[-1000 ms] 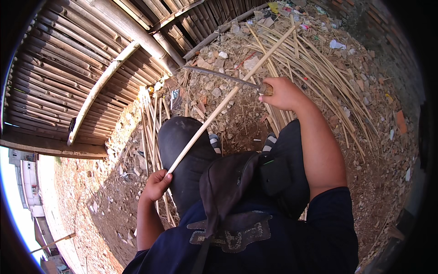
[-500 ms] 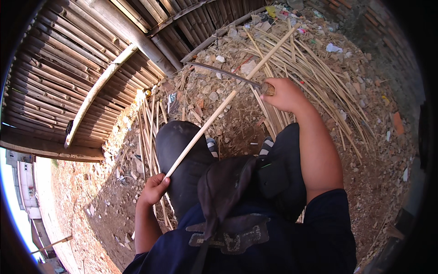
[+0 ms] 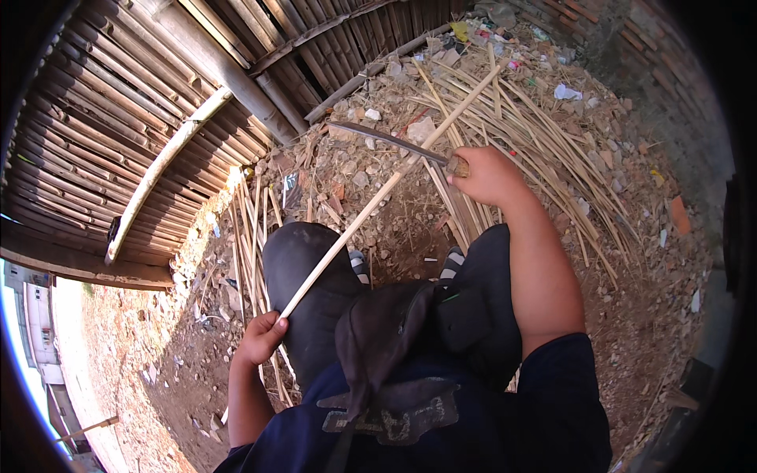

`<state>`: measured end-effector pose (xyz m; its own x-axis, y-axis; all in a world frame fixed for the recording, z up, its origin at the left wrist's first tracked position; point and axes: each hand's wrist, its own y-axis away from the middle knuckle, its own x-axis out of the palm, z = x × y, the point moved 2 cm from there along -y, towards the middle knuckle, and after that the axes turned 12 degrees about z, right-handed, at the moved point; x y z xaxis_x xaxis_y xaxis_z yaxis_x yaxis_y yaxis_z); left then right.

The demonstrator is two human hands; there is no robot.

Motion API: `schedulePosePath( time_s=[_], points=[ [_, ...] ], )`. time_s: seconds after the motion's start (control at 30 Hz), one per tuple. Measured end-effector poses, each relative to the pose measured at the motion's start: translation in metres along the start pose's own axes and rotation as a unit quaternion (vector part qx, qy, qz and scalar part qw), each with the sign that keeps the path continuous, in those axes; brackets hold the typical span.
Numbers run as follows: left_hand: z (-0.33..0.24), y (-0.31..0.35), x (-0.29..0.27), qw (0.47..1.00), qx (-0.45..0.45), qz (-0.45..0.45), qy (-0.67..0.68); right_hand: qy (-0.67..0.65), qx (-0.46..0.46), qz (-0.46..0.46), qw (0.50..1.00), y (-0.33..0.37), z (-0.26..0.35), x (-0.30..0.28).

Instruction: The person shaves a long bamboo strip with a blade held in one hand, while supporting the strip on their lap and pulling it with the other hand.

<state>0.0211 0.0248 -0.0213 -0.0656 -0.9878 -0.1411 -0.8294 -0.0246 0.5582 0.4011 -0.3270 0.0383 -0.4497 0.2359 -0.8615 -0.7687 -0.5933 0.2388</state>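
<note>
A long pale bamboo strip [image 3: 341,242] slants across my left thigh, from low on the left to the far right. My left hand [image 3: 262,337] is closed round its near end, thumb on top. With my right hand [image 3: 486,175] I grip a knife [image 3: 392,140] by its wooden handle. Its long dark blade points left and lies across the strip, meeting it a little past the middle. Part of the handle is hidden in my fingers.
A heap of split bamboo strips [image 3: 560,162] lies on the rubble-strewn ground at the far right. More strips [image 3: 250,236] lie beside my left leg. A bamboo-slat wall [image 3: 102,118] rises at the left, and a brick wall [image 3: 662,71] stands at the far right.
The view has shifted slightly. The blade's tip sits a little lower against the ground behind it, and my hands keep their grips on knife and strip.
</note>
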Motion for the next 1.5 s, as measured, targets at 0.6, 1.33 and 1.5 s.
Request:
schedulePosePath(
  time_s=[0.6,1.33,1.5],
  points=[
    [0.005,0.000,-0.003,0.999,-0.002,-0.003,-0.042,0.049,0.007,-0.025,0.998,0.005,0.004,0.009],
    [0.018,0.001,-0.002,0.997,0.024,-0.039,-0.055,-0.006,-0.072,0.127,0.989,-0.001,0.024,0.009],
    [0.019,-0.002,0.003,0.994,0.056,-0.060,-0.069,-0.050,-0.012,0.021,0.998,-0.013,-0.014,0.009]
  ],
)
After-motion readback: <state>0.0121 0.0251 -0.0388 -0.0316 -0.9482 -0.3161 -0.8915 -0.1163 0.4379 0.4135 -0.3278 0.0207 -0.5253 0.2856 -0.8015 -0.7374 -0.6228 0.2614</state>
